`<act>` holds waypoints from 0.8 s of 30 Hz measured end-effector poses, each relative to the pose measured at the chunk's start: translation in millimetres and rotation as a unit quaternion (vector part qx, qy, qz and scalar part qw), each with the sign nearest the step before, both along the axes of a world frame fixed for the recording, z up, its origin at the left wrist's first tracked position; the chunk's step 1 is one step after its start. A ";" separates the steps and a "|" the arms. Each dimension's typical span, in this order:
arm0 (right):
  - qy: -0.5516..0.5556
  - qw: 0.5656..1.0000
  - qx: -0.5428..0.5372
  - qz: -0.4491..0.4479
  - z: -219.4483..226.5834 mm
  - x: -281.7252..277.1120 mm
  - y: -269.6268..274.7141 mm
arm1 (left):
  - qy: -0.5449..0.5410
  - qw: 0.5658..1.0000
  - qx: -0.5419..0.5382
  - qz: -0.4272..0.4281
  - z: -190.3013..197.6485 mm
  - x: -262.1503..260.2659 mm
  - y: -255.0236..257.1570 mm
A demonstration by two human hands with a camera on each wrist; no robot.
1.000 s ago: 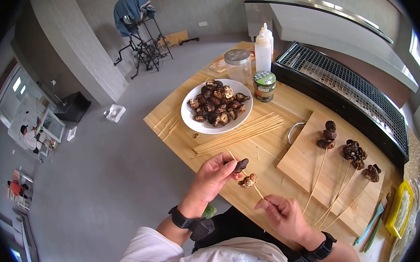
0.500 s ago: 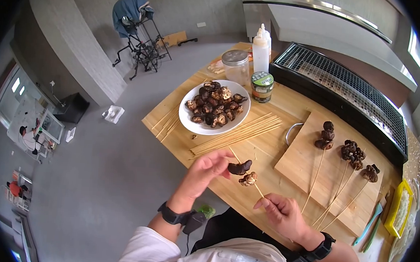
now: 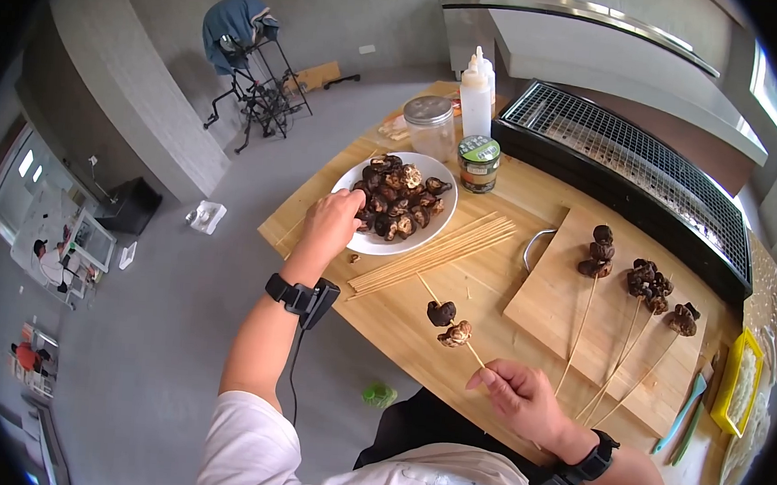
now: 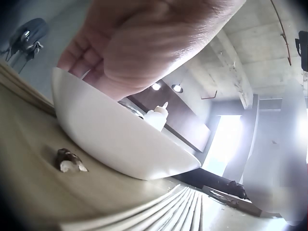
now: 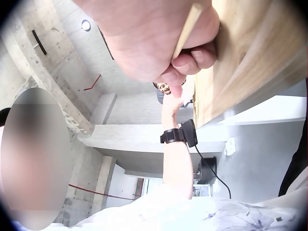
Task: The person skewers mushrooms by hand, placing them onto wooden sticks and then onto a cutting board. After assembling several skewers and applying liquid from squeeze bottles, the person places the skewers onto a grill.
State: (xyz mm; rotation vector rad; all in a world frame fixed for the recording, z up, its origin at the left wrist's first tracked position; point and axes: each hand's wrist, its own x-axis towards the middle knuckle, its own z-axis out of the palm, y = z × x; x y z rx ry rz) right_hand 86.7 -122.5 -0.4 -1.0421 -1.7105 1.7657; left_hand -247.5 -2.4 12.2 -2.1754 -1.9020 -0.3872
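A thin bamboo skewer (image 3: 475, 351) carrying two dark brown mushrooms (image 3: 440, 314), the nearer one mottled with pale patches, was held over the near side of a pale wooden table (image 3: 486, 294). The right hand (image 3: 529, 401) pinched its near end. To the left, the left hand (image 3: 329, 227) reached over the rim of a white oval plate (image 3: 417, 242) heaped with brown mushrooms (image 3: 400, 203); whether its hidden fingertips gripped any could not be told. Bare wooden sticks (image 3: 432, 256) lay just beside the plate. Farther right, a rectangular wooden board (image 3: 547, 290) bore loaded skewers (image 3: 647, 283).
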 end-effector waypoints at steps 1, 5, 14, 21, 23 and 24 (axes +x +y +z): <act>-0.003 1.000 0.007 0.001 0.1 -0.2 0.2 | -0.012 1.000 -0.001 0.011 1.0 1.9 -0.8; -0.004 1.000 0.002 0.005 1.0 0.0 0.8 | -0.134 0.990 0.005 0.030 14.1 5.8 -17.8; 0.017 1.000 -0.013 0.006 2.1 -0.2 -0.2 | -0.714 0.667 -0.144 -0.155 2.7 26.8 -73.6; 0.013 0.999 0.012 0.030 -1.9 0.3 -0.3 | -0.784 0.557 -0.198 -0.188 -11.5 50.7 -82.9; 0.013 0.999 0.014 0.031 -1.8 0.0 -0.4 | -0.799 0.531 -0.205 -0.195 -13.5 53.9 -83.4; 0.010 0.999 0.017 0.031 -1.6 -0.2 -0.5 | -0.798 0.532 -0.206 -0.194 -12.7 55.6 -83.5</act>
